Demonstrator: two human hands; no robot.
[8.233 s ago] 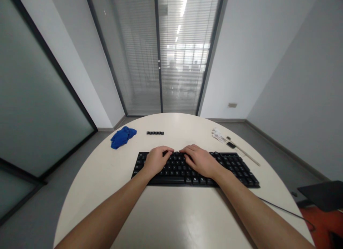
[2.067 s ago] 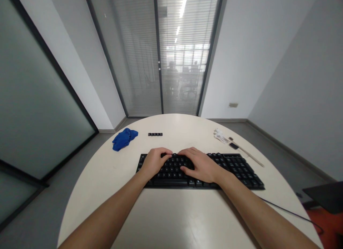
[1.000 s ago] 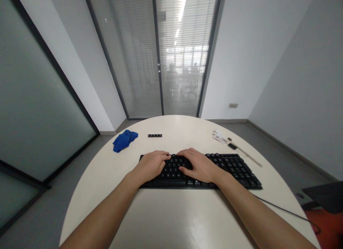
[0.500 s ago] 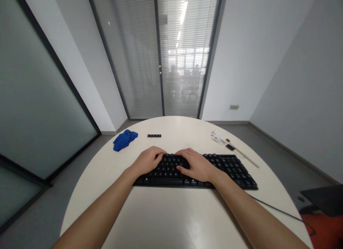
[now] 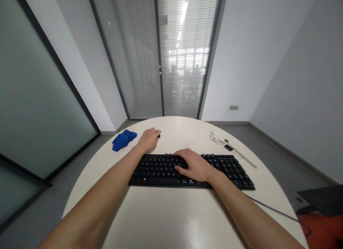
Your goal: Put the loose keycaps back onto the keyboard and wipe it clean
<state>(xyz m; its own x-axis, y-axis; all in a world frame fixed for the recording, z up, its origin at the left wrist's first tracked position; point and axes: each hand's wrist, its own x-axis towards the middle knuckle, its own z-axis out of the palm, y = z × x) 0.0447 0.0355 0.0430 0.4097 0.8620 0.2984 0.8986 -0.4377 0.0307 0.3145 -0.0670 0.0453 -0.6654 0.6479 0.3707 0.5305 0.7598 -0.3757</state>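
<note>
Keyboard (image 5: pixel 163 169): you're having it lie across the lower centre, beneath your right hand, your left forearm crossing its left end.
Right hand (image 5: pixel 193 165): you're resting it open, thumb spread, gripping nothing.
Left hand (image 5: pixel 149 139): you're reaching beside a small black keycap (image 5: pixel 159 136), left of centre; its grip is hidden, can't tell.
Cloth (image 5: pixel 124 140): lying crumpled, blue.
Table (image 5: pixel 150 213): curving, smooth, cream.

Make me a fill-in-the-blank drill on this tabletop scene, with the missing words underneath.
The crumpled cloth is ____ in colour.
The person's ____ hand rests on the keyboard.
Beyond the keyboard, small black pieces show beside the fingers of the ____ hand.
In colour, the keyboard is ____.

Missing words: blue; right; left; black.
</note>
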